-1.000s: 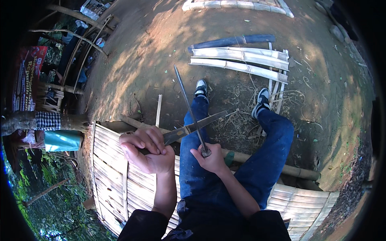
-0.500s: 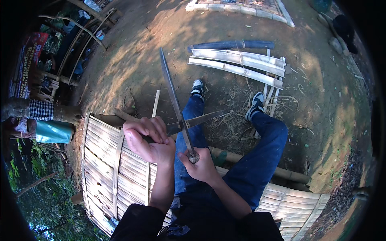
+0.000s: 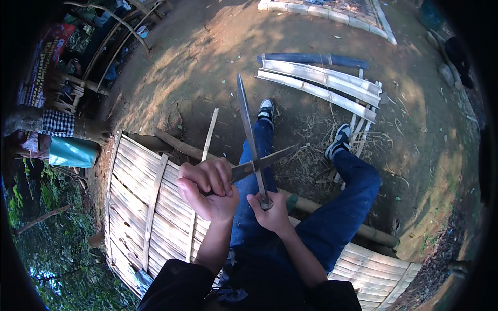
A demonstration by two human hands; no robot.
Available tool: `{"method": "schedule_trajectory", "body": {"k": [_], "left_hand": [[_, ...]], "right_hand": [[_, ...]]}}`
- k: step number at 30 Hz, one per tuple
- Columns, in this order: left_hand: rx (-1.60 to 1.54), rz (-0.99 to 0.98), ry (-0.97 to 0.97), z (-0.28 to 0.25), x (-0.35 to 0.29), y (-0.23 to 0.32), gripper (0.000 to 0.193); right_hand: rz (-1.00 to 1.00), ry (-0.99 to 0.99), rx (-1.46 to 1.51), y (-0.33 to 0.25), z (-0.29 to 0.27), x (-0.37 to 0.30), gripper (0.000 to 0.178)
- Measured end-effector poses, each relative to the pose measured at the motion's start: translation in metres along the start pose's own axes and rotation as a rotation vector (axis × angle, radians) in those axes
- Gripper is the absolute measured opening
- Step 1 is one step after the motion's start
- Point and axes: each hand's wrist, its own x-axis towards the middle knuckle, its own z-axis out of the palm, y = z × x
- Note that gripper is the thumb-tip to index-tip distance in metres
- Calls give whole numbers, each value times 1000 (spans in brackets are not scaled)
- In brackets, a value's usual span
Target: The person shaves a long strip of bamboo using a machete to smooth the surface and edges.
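Note:
My left hand [image 3: 210,189] is closed around the mostly hidden handle of a machete [image 3: 284,154], its blade reaching out to the right. A second, long straight machete [image 3: 246,116] is gripped by its knobbed handle in my right hand [image 3: 272,214], with the thumb along the base. That blade points away from me and leans slightly left. The two blades cross just right of my left fist, close to the right-hand handle, and they appear to touch. Both hands are above my lap, over my left jeans leg [image 3: 249,207].
I sit on a bamboo slat bench [image 3: 132,202]. Split bamboo lengths [image 3: 319,83] lie on the ground ahead, with shavings [image 3: 311,155] around my right shoe [image 3: 340,139]. A thin bamboo strip [image 3: 210,135] stands up left of the blades. Bamboo poles [image 3: 119,41] are at far left.
Both hands have moved slightly right in the view, still gripping the machetes. The right-hand blade is more upright, and the crossing is a little closer to its handle. The surroundings have shifted too.

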Motion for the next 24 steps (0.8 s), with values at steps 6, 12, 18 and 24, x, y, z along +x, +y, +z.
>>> {"method": "schedule_trajectory", "body": {"k": [6, 12, 18, 24], "left_hand": [[-47, -31, -47, 5, 16, -6, 42], [-107, -70, 43, -19, 34, -7, 43], [-40, -28, -64, 6, 11, -4, 43], [-56, -48, -25, 5, 19, -6, 44]], "right_hand": [[-48, 28, -55, 37, 1, 17, 34], [86, -109, 101, 6, 16, 1, 35], [-39, 45, 1, 0, 4, 17, 31], [70, -11, 84, -19, 4, 1, 33]]}}
